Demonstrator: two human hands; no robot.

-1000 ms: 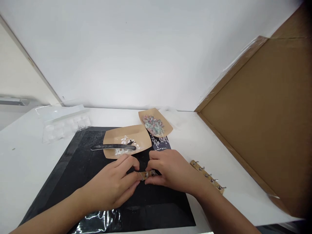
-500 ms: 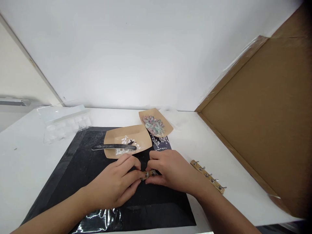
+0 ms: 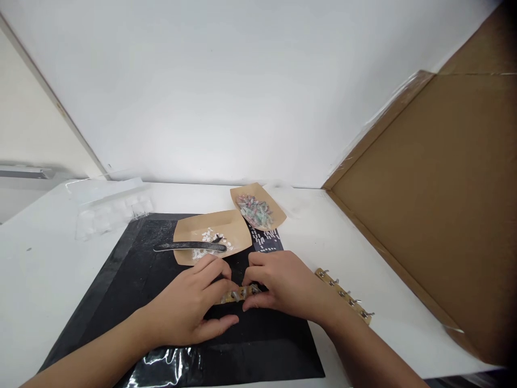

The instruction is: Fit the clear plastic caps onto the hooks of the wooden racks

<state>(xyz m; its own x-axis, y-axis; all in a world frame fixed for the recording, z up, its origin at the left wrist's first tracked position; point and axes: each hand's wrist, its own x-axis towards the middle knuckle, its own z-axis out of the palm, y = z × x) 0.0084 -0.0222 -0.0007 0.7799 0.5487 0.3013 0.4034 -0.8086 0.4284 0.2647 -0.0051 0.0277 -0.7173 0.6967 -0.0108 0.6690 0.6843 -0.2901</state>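
You have a clear plastic case [image 3: 115,212] near the far left corner of the table [image 3: 32,291], and cardboard [image 3: 424,205] along its right edge. A black file [image 3: 189,246] lies across one paper tray [image 3: 205,221]; another tray [image 3: 278,214] overlaps the black mat's [image 3: 266,350] far right corner.

We're looking at a smooth white wall [image 3: 226,97] filling the upper middle of the frame, brightest low down, greyer towards the top. A cream wall [image 3: 32,118] runs down the left edge, with a grey rail [image 3: 24,172] on it. Below, we've got a white table [image 3: 52,258]; brown cardboard [image 3: 436,205] slants up along the right side, darkening at the far edge.
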